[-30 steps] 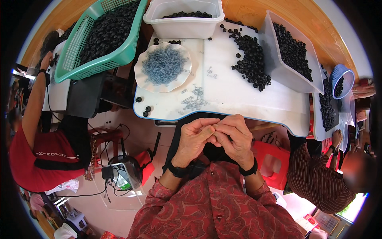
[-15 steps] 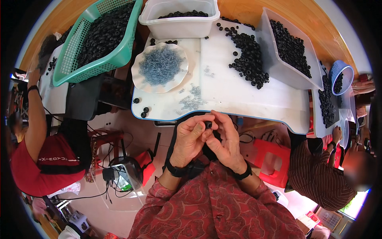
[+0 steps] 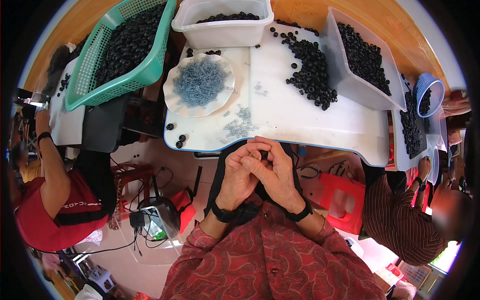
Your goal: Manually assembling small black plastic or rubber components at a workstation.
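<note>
Just off the table's front edge, my two hands meet over a small round black part [image 3: 263, 155], perhaps plastic or rubber. The fingers of my left hand [image 3: 236, 176] are closed around it from the left. My right hand [image 3: 280, 177] presses on it too, its thumb laid across toward the left hand and its fingers curled over the far side. Most of the part is hidden by the fingers. Beyond, a scalloped white plate [image 3: 172, 100] bears a heap of tiny clear bluish pieces [image 3: 199, 82]. To its right lies a loose pile of black parts [image 3: 311, 70].
Black parts fill a green basket [image 3: 145, 75], a white tub [image 3: 220, 35] and a translucent bin [image 3: 350, 90]. A few lie near the white table's [image 3: 310, 132] left corner. Co-workers sit at left [image 3: 65, 210] and right [image 3: 395, 220]. A red stool [image 3: 342, 200] stands right of me.
My right thumb has swung up across the black part and its fingers have folded closer over it, so less of the part shows. The left co-worker's arm has shifted.
</note>
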`<state>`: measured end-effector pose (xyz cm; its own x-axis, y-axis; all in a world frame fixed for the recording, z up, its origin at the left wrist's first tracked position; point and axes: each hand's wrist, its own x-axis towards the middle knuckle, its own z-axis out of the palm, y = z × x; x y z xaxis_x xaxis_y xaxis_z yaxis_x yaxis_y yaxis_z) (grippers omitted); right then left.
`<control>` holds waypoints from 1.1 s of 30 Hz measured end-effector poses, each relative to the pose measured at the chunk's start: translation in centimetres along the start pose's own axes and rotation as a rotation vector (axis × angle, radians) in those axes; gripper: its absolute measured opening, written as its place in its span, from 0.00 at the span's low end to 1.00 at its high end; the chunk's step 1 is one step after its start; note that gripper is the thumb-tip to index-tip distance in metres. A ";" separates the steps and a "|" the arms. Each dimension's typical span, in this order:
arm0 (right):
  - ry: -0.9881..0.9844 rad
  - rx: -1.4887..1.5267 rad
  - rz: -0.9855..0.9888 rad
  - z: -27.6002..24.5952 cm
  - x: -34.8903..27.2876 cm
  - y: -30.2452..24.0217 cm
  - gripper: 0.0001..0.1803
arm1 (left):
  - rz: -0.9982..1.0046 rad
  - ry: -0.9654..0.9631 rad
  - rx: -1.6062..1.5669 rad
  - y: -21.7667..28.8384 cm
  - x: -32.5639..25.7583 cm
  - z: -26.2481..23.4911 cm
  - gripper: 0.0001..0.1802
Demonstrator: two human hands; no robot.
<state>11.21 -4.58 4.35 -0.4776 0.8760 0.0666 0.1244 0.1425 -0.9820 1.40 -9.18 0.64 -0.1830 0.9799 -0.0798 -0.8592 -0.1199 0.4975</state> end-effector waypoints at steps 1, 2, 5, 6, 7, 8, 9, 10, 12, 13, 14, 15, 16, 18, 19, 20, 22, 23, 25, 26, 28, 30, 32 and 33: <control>-0.001 0.001 0.001 0.1 0.0 0.3 0.26 | -0.004 0.006 -0.009 0.0 0.0 -0.1 0.19; -0.004 0.012 0.003 0.1 0.1 0.5 0.26 | -0.007 0.012 -0.017 0.0 0.1 -0.2 0.18; -0.014 0.007 0.003 0.1 0.2 0.6 0.26 | 0.001 0.013 -0.016 0.2 0.2 0.2 0.18; -0.019 -0.008 0.000 0.0 0.2 0.6 0.26 | 0.001 0.012 -0.016 0.1 0.2 0.1 0.18; -0.021 -0.007 -0.001 0.1 0.3 0.4 0.26 | 0.004 0.020 -0.024 0.0 0.2 -0.2 0.17; -0.030 0.007 0.029 0.1 0.3 0.2 0.27 | 0.007 0.027 -0.031 0.0 0.2 -0.3 0.17; -0.039 0.022 0.059 0.2 0.3 0.0 0.28 | 0.009 0.028 -0.031 0.0 0.1 -0.3 0.17; -0.040 0.022 0.059 0.2 0.3 0.1 0.28 | 0.018 0.016 -0.038 0.1 0.1 -0.2 0.16; -0.040 0.030 0.049 0.3 0.4 0.2 0.29 | 0.028 0.006 -0.046 0.1 0.1 -0.2 0.16; -0.042 0.029 0.048 0.3 0.4 0.2 0.29 | 0.019 0.022 -0.036 0.1 0.2 -0.3 0.15; -0.054 -0.001 0.053 0.2 0.3 0.2 0.31 | 0.011 0.038 -0.026 0.2 0.2 -0.3 0.15; -0.065 -0.032 0.058 0.2 0.3 0.1 0.32 | 0.013 0.039 -0.027 0.2 0.1 -0.2 0.15; -0.067 -0.032 0.058 0.2 0.2 0.1 0.32 | -0.006 0.055 -0.036 0.3 0.1 0.0 0.15; -0.079 -0.107 0.020 0.1 0.0 0.0 0.36 | -0.023 0.072 -0.046 0.4 0.0 -0.1 0.15; -0.081 -0.107 0.018 0.2 -0.1 0.1 0.36 | -0.041 0.028 -0.074 0.5 0.0 -0.5 0.15; -0.070 -0.117 -0.044 0.2 -0.2 0.3 0.37 | -0.059 -0.016 -0.101 0.6 -0.1 -0.8 0.16; -0.062 -0.126 -0.108 0.3 -0.5 0.6 0.39 | -0.071 -0.018 -0.131 0.7 -0.1 -1.1 0.16; -0.077 -0.039 -0.085 0.2 -0.7 0.6 0.39 | -0.085 -0.021 -0.160 0.8 -0.2 -1.2 0.16; -0.093 0.048 -0.063 0.1 -1.0 0.7 0.40 | -0.075 -0.028 -0.170 0.9 -0.2 -1.1 0.17; -0.099 0.089 -0.085 0.0 -1.0 0.9 0.39 | -0.068 -0.037 -0.181 0.9 -0.2 -1.0 0.17; -0.109 0.129 -0.114 0.0 -1.3 0.8 0.37 | -0.064 -0.042 -0.174 1.1 -0.3 -0.8 0.17; -0.100 0.298 -0.113 0.0 -1.7 0.5 0.32 | -0.056 -0.050 -0.166 1.4 -0.5 -0.3 0.17; -0.071 0.175 -0.217 -0.6 -1.5 0.7 0.30 | -0.033 0.005 -0.138 1.6 -0.5 0.1 0.16; -0.036 0.051 -0.317 -0.8 -1.4 0.7 0.27 | -0.025 0.002 -0.138 1.7 -0.5 0.0 0.16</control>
<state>12.69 -5.39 3.75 -0.5164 0.7745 0.3654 -0.0793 0.3816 -0.9209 0.06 -9.83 1.51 -0.1616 0.9825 -0.0930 -0.9209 -0.1163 0.3721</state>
